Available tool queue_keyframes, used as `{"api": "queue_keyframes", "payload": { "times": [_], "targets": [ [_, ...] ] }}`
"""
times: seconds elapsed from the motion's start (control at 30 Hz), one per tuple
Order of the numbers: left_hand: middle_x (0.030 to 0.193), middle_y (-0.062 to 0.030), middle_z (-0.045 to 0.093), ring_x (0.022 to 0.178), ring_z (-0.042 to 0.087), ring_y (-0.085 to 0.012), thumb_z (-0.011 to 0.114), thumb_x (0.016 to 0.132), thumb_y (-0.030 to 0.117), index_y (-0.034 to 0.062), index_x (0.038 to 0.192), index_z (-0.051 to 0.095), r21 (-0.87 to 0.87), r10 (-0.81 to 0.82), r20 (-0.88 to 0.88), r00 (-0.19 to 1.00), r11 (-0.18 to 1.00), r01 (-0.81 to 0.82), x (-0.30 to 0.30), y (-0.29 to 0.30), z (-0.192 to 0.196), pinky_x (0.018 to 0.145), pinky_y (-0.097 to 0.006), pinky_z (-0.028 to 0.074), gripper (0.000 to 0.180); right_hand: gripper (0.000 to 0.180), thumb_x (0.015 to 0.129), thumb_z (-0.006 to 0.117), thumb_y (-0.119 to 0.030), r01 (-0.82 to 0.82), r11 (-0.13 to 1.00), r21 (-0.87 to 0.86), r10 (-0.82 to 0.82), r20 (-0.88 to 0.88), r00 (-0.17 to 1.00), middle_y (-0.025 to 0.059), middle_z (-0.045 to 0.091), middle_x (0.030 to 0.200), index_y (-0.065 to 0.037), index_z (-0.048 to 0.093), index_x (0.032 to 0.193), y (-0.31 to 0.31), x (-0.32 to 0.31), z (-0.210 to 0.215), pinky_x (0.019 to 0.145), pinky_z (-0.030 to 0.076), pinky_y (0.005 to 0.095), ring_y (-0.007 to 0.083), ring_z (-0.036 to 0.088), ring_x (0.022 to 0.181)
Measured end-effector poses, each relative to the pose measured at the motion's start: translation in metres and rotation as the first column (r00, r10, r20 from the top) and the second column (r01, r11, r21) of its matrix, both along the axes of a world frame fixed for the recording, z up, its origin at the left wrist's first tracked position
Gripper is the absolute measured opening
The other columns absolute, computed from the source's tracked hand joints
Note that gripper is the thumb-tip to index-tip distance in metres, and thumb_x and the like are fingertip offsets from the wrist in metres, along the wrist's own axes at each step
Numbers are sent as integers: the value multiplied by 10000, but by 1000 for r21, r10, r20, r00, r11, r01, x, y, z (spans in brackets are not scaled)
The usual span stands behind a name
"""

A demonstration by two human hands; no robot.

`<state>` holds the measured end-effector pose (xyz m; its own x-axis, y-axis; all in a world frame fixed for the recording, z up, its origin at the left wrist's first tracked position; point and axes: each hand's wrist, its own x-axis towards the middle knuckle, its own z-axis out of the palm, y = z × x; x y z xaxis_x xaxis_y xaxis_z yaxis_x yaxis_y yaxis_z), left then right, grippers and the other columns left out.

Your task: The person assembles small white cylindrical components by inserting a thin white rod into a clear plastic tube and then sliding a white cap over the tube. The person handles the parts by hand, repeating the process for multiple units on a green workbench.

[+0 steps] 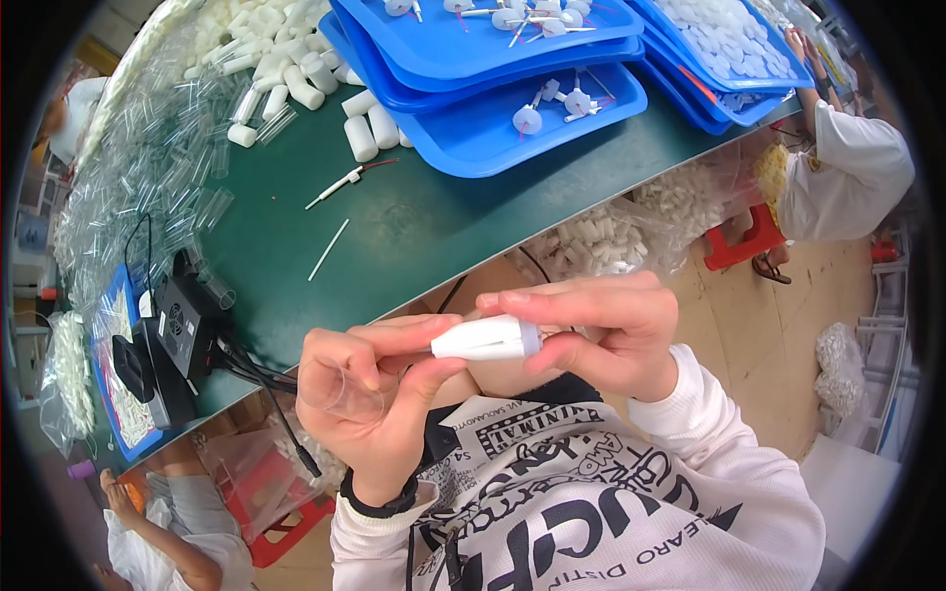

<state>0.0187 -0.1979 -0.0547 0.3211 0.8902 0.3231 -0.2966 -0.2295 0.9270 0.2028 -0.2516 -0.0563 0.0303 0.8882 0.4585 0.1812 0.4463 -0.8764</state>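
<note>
While both hands meet above the lap, the left hand [370,394] pinches 1 end of a white plastic piece [485,338] and cups a clear tube [340,386]; the right hand [596,330] grips the other end. Tube appears not yet fitted. Finished pieces fill the blue trays [473,138]; loose tubes [168,167] remain on the counter [414,227].

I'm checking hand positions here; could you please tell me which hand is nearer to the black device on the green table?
Left. The left hand is just right of the black device; the right hand is farther right, beyond the white plastic piece both hands hold.
</note>
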Motion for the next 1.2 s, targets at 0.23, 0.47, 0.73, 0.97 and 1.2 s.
{"api": "queue_keyframes", "payload": {
  "times": [0.23,0.47,0.73,0.97,1.2],
  "targets": [
    [996,-273,585,943,615,-296,649,709,-161,44,813,332,-45,-25,-57,998,999,22,9,4,2,776,-349,542,391,363,721,699,-1,62,994,-90,-69,-70,995,157,646,976,36,604,1070,2,-5,2,696,541,278,208,656,848],
    [944,-148,559,760,560,-236,569,799,33,1,924,447,221,31,-621,783,966,136,-9,14,8,686,-314,448,178,291,744,676,20,77,997,-18,-78,-123,989,133,642,948,52,602,1023,7,11,8,713,547,275,191,649,844],
    [755,-82,518,625,531,-226,668,772,135,25,943,512,362,197,-724,661,924,120,-2,9,13,568,-322,427,257,229,737,677,-13,37,999,37,-41,96,995,88,654,879,5,640,963,17,20,20,631,518,240,145,625,727],
    [736,-71,513,621,517,-235,688,730,128,31,955,543,464,293,-733,613,876,136,0,10,18,552,-333,416,285,250,651,689,7,-41,999,33,27,340,940,143,670,884,12,648,897,26,26,36,612,499,259,206,656,745],
    [735,-69,515,616,514,-236,704,712,150,33,955,564,486,330,-725,604,867,110,1,9,18,555,-333,417,304,245,644,700,-5,-48,999,23,39,309,950,137,674,871,8,652,885,28,24,35,646,514,269,225,666,773]
  ]
}}
